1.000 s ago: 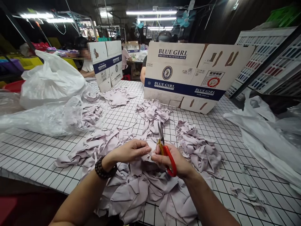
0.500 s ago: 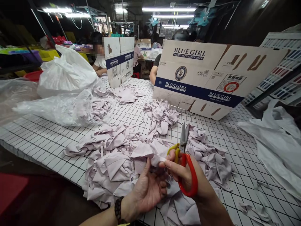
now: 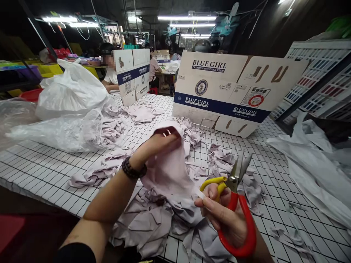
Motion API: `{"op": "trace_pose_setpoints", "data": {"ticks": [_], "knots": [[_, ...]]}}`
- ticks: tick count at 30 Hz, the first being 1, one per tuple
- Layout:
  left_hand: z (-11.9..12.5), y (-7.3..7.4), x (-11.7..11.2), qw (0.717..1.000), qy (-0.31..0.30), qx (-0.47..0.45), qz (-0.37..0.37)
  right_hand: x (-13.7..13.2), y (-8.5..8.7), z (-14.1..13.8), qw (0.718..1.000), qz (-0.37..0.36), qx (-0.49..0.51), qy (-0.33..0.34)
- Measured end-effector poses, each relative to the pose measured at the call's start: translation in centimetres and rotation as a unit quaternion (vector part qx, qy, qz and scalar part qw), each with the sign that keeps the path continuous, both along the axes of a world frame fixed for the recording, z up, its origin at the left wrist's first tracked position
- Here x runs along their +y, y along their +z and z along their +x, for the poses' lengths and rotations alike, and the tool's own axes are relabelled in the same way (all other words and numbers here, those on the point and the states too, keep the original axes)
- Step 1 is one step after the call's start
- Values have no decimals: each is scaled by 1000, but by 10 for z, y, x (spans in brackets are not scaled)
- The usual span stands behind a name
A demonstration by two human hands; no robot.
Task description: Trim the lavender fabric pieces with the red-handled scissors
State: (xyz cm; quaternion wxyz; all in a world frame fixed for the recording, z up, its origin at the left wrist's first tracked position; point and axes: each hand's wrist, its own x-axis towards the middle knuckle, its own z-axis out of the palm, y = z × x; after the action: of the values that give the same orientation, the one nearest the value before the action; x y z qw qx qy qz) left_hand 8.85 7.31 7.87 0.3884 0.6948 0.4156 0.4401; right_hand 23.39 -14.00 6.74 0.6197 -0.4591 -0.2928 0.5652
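Note:
My left hand [image 3: 157, 144] is raised over the table with its fingers closed on the top of a pale lilac fabric piece [image 3: 170, 171], which hangs stretched below it. My right hand [image 3: 223, 215] holds red and yellow scissors [image 3: 236, 204], blades slightly apart and pointing up. Its fingertips also pinch the lower end of the same fabric piece. A dark bead bracelet [image 3: 133, 170] is on my left wrist. Heaps of lilac fabric scraps [image 3: 153, 223] lie beneath both hands on the gridded white table [image 3: 35, 164].
A flattened Blue Girl carton [image 3: 233, 93] stands across the table, and a second carton [image 3: 131, 75] stands further left. White plastic bags [image 3: 68, 95] lie at left, and plastic sheeting [image 3: 315, 168] at right. People sit behind the cartons. More scraps [image 3: 142, 111] lie further back.
My left hand has risen and moved away from me, lifting and stretching the fabric piece. My right hand with the scissors has shifted right and lower.

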Motion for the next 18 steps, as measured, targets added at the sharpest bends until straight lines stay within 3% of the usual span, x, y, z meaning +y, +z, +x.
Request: {"op": "trace_pose_setpoints", "data": {"ticks": [2,5,7,10,12,14,18], "knots": [[17,6,8,990,-93,92,-57,1,-13,0,1000,-5,-16,-18],[38,-6,9,954,-186,195,-128,0,-38,-1,997,-57,-20,-53],[38,-21,-2,942,-211,212,-150,-2,-55,-1,994,-92,-1,-60],[18,-42,-40,915,-271,217,-206,-8,-70,-2,991,-115,22,-63],[2,-52,-76,883,-319,158,-305,-11,-70,-1,991,-117,24,-59],[-7,-62,-111,862,-320,56,-389,-14,-66,-1,992,-114,20,-47],[-2,-82,-156,831,-228,-105,-496,-18,-61,-2,992,-116,-37,-23]]}}
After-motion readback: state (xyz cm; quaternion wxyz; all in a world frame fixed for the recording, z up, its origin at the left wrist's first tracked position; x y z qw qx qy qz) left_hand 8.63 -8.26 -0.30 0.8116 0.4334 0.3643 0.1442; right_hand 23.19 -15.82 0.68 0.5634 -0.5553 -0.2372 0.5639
